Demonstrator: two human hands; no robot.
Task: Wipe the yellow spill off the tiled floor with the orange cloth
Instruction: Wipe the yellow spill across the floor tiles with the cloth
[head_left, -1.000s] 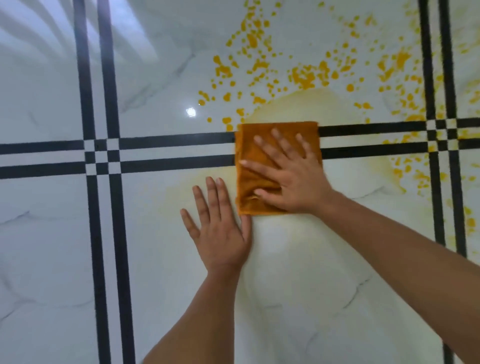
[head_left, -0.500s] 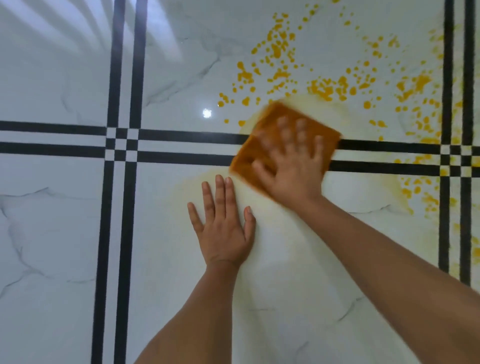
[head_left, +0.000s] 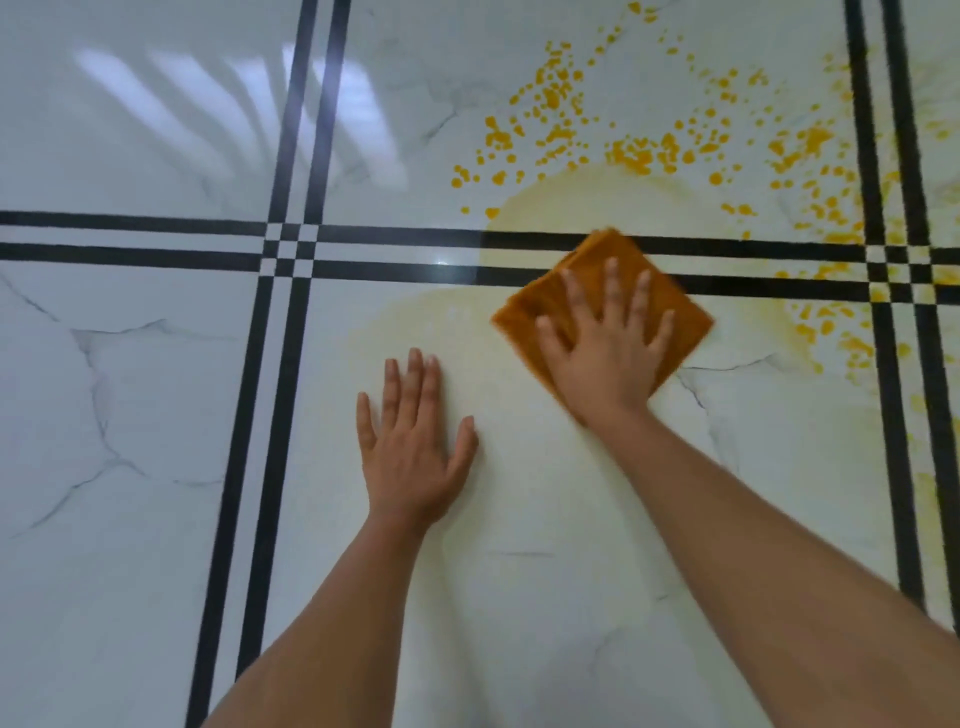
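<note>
A folded orange cloth (head_left: 587, 270) lies flat on the white tiled floor (head_left: 130, 389), turned like a diamond across the black grout stripes. My right hand (head_left: 605, 353) presses down on it with fingers spread. My left hand (head_left: 413, 447) rests flat on the bare tile to the left of the cloth, holding nothing. Yellow spill droplets (head_left: 634, 153) are scattered beyond the cloth and down the right side (head_left: 831, 322). A pale yellow smear (head_left: 582, 208) surrounds the cloth.
Double black stripes cross the floor: one horizontal pair (head_left: 156, 239) and two vertical pairs, at left (head_left: 270, 415) and right (head_left: 904, 415). A window reflection (head_left: 234, 114) glares on the far left tile.
My right hand has slid the cloth to the right and nearer to me, and turned it from square to diamond. My left hand has stayed planted on the tile.
</note>
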